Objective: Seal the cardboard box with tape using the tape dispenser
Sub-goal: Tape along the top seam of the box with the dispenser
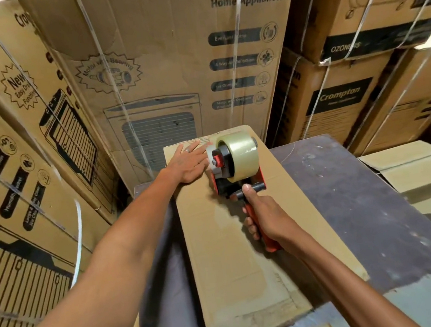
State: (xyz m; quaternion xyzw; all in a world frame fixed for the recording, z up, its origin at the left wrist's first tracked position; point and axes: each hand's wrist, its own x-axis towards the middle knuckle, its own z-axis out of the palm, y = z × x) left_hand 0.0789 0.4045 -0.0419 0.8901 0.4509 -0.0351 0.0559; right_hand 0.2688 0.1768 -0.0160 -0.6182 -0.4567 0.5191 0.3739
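A long, flat cardboard box point(235, 245) lies lengthwise on a dark table, running away from me. My left hand point(188, 162) presses flat on the box's far left part, fingers straight, a ring on one finger. My right hand point(266, 218) grips the red handle of the tape dispenser point(232, 166). The dispenser stands on the box top near its far end, with a roll of clear tape point(240, 154) on its black hub. The dispenser's front edge is hidden behind the roll and my left fingertips.
The dark, scuffed table point(360, 200) extends right of the box. Tall strapped appliance cartons point(158, 61) wall in the left and back. More stacked cartons point(347, 92) stand at the right, and a small open box point(415, 166) sits beside the table's right edge.
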